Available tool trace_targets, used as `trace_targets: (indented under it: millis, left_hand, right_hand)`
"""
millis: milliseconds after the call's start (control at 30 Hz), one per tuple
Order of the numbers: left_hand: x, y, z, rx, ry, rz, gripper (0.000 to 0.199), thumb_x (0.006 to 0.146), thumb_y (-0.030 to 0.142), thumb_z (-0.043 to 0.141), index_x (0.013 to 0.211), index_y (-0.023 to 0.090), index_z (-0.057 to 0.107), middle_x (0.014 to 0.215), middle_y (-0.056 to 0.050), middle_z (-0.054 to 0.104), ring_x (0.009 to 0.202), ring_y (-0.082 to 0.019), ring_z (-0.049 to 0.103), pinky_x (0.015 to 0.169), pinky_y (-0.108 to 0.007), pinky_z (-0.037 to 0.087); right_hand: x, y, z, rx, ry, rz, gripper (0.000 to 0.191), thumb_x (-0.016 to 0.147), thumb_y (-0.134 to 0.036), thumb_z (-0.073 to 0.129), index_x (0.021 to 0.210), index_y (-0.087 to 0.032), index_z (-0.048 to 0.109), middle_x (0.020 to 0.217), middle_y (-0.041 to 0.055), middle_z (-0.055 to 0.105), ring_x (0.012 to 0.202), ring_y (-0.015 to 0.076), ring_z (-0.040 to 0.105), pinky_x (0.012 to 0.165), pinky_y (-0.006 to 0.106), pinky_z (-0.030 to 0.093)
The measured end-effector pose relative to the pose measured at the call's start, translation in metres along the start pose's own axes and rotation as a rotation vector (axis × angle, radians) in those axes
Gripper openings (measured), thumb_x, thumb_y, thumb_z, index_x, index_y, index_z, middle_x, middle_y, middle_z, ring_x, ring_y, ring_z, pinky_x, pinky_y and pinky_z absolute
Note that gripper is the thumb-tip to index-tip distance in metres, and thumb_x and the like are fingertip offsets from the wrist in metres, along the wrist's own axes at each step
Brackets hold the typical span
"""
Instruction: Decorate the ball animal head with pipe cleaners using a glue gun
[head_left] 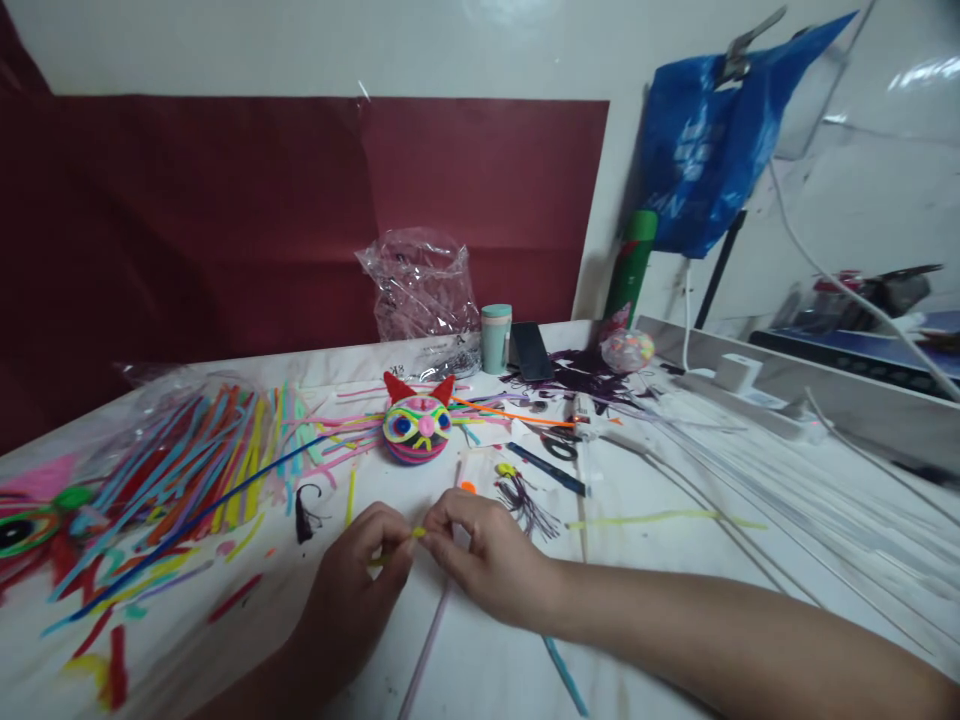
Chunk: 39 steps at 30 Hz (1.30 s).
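Note:
My left hand (352, 585) and my right hand (491, 550) meet low in the middle of the view, fingertips pinched together. Between them is a short yellow pipe cleaner (418, 533), held from both sides; most of it is hidden by the fingers. Just beyond stands a round cat head (417, 425) made of coiled coloured pipe cleaners, with red ears and blue eyes. A small yellow piece with a dark purple tassel (525, 500) lies beyond my right hand. A lilac pipe cleaner (427, 650) runs along the table below my hands.
Bundles of coloured pipe cleaners (195, 460) spread over the left side. Scissors (561, 443), a dark blue strip (546, 468) and a glue gun (592, 420) lie at right. Behind are a mint jar (496, 340), a phone (529, 352) and a clear bag (420, 285). Cables (720, 510) cross the right side.

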<state>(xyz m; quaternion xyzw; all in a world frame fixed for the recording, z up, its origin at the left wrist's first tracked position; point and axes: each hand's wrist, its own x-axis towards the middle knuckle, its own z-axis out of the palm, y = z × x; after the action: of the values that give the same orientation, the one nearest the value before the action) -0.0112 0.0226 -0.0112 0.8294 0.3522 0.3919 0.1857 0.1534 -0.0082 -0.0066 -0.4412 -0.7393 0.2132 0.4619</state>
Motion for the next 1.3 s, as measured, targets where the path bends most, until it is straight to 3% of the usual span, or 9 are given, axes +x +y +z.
trace_targets:
  millis: [100, 200, 367, 467, 633, 733, 1033, 1300]
  left_hand:
    - [-0.001, -0.008, 0.001, 0.053, -0.076, 0.023, 0.020, 0.082, 0.028, 0.045, 0.064, 0.020, 0.047, 0.064, 0.002, 0.051, 0.061, -0.013, 0.050, 0.057, -0.023, 0.042]
    - [-0.002, -0.015, 0.003, 0.113, -0.143, 0.095, 0.022, 0.084, 0.029, 0.042, 0.064, 0.021, 0.045, 0.062, 0.002, 0.049, 0.058, -0.013, 0.049, 0.054, -0.023, 0.041]
    - [-0.005, -0.013, 0.009, 0.170, -0.145, 0.194, 0.020, 0.080, 0.020, 0.042, 0.060, 0.021, 0.040, 0.060, 0.001, 0.049, 0.053, -0.013, 0.047, 0.048, -0.022, 0.039]
    - [-0.004, -0.007, 0.007, 0.142, -0.120, 0.141, 0.018, 0.076, 0.016, 0.043, 0.059, 0.021, 0.040, 0.059, 0.003, 0.047, 0.051, -0.011, 0.046, 0.046, -0.021, 0.037]
    - [-0.001, -0.001, 0.002, 0.054, 0.043, 0.064, 0.017, 0.079, 0.020, 0.047, 0.062, 0.020, 0.045, 0.064, 0.003, 0.050, 0.060, -0.012, 0.050, 0.055, -0.021, 0.041]
    - [-0.003, 0.000, 0.003, 0.032, 0.069, 0.057, 0.015, 0.080, 0.019, 0.048, 0.065, 0.020, 0.047, 0.066, 0.003, 0.051, 0.062, -0.011, 0.051, 0.058, -0.021, 0.041]
    - [-0.004, -0.006, 0.003, 0.062, -0.091, 0.065, 0.015, 0.082, 0.016, 0.042, 0.067, 0.019, 0.043, 0.069, 0.000, 0.048, 0.066, -0.013, 0.048, 0.061, -0.025, 0.038]
    - [-0.011, -0.009, 0.007, 0.167, -0.207, 0.121, 0.014, 0.080, 0.013, 0.038, 0.069, 0.019, 0.043, 0.072, -0.002, 0.047, 0.067, -0.015, 0.047, 0.061, -0.027, 0.037]
  right_hand:
    - [0.002, 0.005, -0.001, -0.141, -0.069, -0.157, 0.010, 0.078, -0.012, 0.047, 0.071, -0.018, 0.050, 0.068, 0.0019, 0.054, 0.067, 0.0141, 0.051, 0.063, 0.023, 0.042]
    - [0.006, 0.008, -0.005, -0.350, -0.220, -0.301, 0.008, 0.077, -0.013, 0.045, 0.073, -0.016, 0.052, 0.069, 0.0051, 0.057, 0.068, 0.0168, 0.051, 0.066, 0.027, 0.043]
    - [0.007, 0.005, -0.010, -0.645, -0.438, -0.383, 0.007, 0.073, -0.011, 0.051, 0.075, -0.013, 0.057, 0.074, 0.0097, 0.062, 0.070, 0.0194, 0.052, 0.068, 0.029, 0.041]
    - [0.005, 0.002, -0.009, -0.549, -0.357, -0.330, 0.008, 0.074, -0.009, 0.050, 0.073, -0.014, 0.057, 0.072, 0.0082, 0.061, 0.069, 0.0182, 0.053, 0.066, 0.028, 0.042]
    - [0.001, -0.001, 0.000, 0.054, -0.050, 0.033, 0.006, 0.080, -0.018, 0.055, 0.074, -0.017, 0.057, 0.072, 0.0018, 0.059, 0.069, 0.0134, 0.055, 0.064, 0.022, 0.044]
    - [-0.002, -0.002, 0.005, 0.178, 0.016, 0.123, 0.006, 0.080, -0.020, 0.056, 0.075, -0.016, 0.059, 0.074, 0.0021, 0.060, 0.072, 0.0141, 0.056, 0.068, 0.024, 0.044]
    - [-0.001, 0.008, 0.002, -0.039, -0.056, -0.046, 0.012, 0.082, -0.013, 0.045, 0.072, -0.017, 0.050, 0.066, 0.0009, 0.053, 0.061, 0.0124, 0.049, 0.057, 0.022, 0.039]
    - [-0.003, 0.015, 0.002, -0.404, -0.190, -0.367, 0.017, 0.083, -0.012, 0.040, 0.072, -0.014, 0.053, 0.068, 0.0092, 0.057, 0.065, 0.0188, 0.049, 0.063, 0.030, 0.041]
